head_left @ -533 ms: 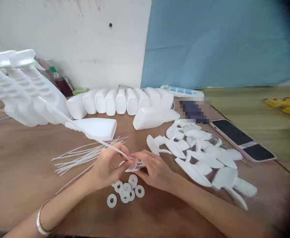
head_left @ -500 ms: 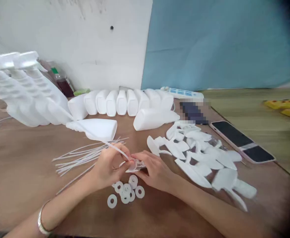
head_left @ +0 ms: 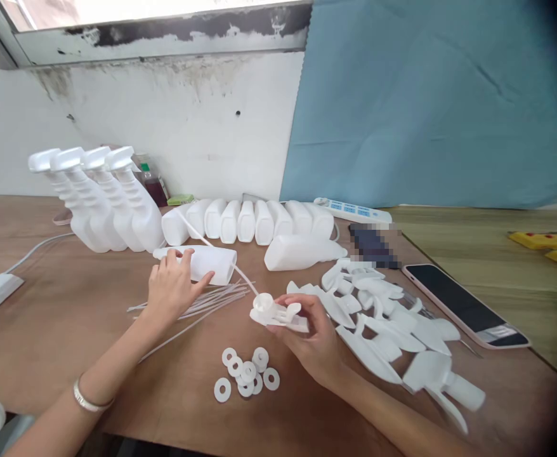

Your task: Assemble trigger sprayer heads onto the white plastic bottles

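Observation:
My right hand grips a white spray trigger head, its round collar facing up. A thin white dip tube sticks out of the collar and slants up to the left. My left hand is over a white bottle lying on its side, thumb and fingers apart; whether the fingertips touch it is unclear. Loose thin tubes lie just below that bottle. Several white ring washers are scattered on the table in front of the trigger head.
Loose trigger heads are piled at the right, beside a phone. Assembled spray bottles stand at the left. A row of bottles runs along the back, with another bottle lying before it. A power strip is behind.
My left hand has let go of the tube and moved left and up to the lying bottle. The tube now stands in the trigger head, held in my right hand. The camera view has tilted up.

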Demonstrator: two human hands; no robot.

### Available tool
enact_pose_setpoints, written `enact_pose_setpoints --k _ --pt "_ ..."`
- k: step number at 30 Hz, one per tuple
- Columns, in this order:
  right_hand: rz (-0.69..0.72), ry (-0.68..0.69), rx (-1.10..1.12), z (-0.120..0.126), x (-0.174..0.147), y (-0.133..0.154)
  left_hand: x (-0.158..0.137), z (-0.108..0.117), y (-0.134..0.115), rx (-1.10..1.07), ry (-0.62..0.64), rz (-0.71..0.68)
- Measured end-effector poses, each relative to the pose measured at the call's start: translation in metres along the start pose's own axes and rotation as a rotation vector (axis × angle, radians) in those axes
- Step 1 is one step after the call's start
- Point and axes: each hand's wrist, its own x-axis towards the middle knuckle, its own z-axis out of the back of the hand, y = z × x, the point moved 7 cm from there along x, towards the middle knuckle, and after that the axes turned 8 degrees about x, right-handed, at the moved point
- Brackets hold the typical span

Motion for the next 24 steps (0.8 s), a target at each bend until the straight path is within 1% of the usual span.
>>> enact_pose_setpoints --k 1,2,4,6,7,10,12,15,20,24 --pt "0.035 -0.022 0.02 0.002 0.001 0.003 0.001 -0.005 0.002 0.068 0.031 -0.014" --pt "0.079 -0.041 0.034 0.004 0.001 0.007 0.001 -0.01 0.003 0.09 0.08 -0.022" --pt "0.176 -0.071 0.02 0.009 0.002 0.015 0.0 -0.022 0.006 0.054 0.193 0.005" --pt "0.264 -0.102 -0.034 0.013 0.003 0.023 -0.001 -0.03 0.012 -0.037 0.272 0.092" --pt "0.308 -0.121 -0.064 0.015 0.002 0.028 0.0 -0.033 0.015 -0.093 0.287 0.149" --pt "0.417 -0.166 -0.12 0.019 0.001 0.04 0.003 -0.036 0.023 -0.21 0.261 0.299" --pt "0.452 -0.162 -0.131 0.018 0.0 0.045 0.006 -0.036 0.026 -0.23 0.233 0.356" --pt "0.468 -0.124 -0.124 0.015 0.0 0.046 0.008 -0.037 0.031 -0.263 0.212 0.412" --pt "0.514 -0.035 -0.121 0.01 -0.002 0.044 0.001 -0.047 0.036 -0.372 0.171 0.491" --pt "0.526 -0.017 -0.138 0.011 -0.003 0.042 -0.001 -0.053 0.049 -0.434 0.102 0.548"
